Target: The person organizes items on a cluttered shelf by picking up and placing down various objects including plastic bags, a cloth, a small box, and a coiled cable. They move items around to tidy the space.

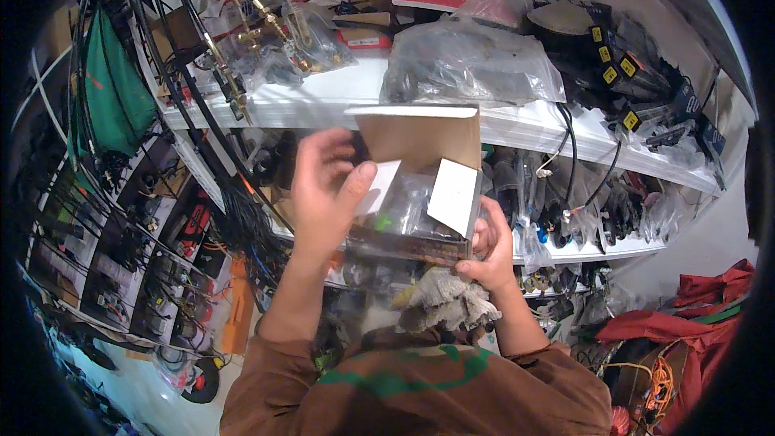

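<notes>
A small cardboard box [418,139] with its lid raised is held before me, its white side flaps partly folded out. Inside it lies a clear plastic bag [412,203] with something bright green at its left; the contents are unclear. My right hand [491,245] grips the box at its lower right corner, the fingers partly behind it. At the box's left flap, my left hand [330,184] is raised with fingers apart and slightly blurred; it appears to hold nothing. A grey-white knitted glove [451,300] is just below the box, beside my right wrist.
White shelves [527,130] bear a large plastic-wrapped packet [472,63], red boxes and dark bagged parts. Black cables [212,133] and brass fittings hang at left. Crowded compartments stand farther left. At lower right are a red cloth [684,339] and a coiled orange cable [661,384].
</notes>
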Demonstrator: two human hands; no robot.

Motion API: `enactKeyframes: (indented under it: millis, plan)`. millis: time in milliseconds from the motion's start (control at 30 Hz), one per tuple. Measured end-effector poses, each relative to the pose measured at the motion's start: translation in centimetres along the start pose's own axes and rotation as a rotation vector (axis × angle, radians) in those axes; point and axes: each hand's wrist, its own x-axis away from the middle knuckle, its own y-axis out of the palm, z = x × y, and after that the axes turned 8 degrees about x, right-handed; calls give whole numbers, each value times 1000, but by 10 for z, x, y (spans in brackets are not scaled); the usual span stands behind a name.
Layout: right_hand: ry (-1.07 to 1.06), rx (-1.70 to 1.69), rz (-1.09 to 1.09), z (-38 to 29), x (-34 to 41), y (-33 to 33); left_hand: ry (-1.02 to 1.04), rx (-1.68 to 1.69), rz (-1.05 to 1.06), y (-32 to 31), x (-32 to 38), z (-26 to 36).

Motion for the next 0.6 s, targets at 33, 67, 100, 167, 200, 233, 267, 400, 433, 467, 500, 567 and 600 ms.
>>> enactKeyframes:
  millis: [33, 67, 100, 167, 200, 233, 267, 400, 433, 467, 500, 567, 600]
  plan:
    - [-2, -14, -10, 2, 1, -2, 72, -110, 36, -1, -6, -2]
    - [3, -49, -9, 5, 1, -3, 37, -44, 33, -1, -8, -3]
    - [11, -45, -27, 6, 2, -5, -26, 100, -22, -2, -8, -3]
    - [12, -37, -50, 8, 1, -8, -163, 423, -135, -5, -5, -1]
    - [8, -32, -54, 8, 0, -9, -125, 456, -168, -6, -4, 0]
    - [3, -27, -58, 7, -1, -10, -116, 392, -143, -7, -1, 1]
    - [1, -53, -53, 7, -3, -11, -86, 390, -150, -9, 1, 2]
    - [-5, -90, -107, 3, -5, -13, -23, 416, -138, -15, 3, 4]
    - [19, -74, -117, 3, -5, -13, -33, 429, -144, -16, 3, 5]
    - [43, -58, -128, 2, -4, -12, -18, 478, -155, -17, 2, 5]
    - [18, -27, -149, 2, -4, -11, -43, 420, -162, -19, 2, 7]
    - [55, 3, -176, 2, -3, -9, -93, 314, -167, -25, 4, 13]
    - [50, -22, -176, 2, -4, -8, -33, 258, -200, -26, 6, 16]
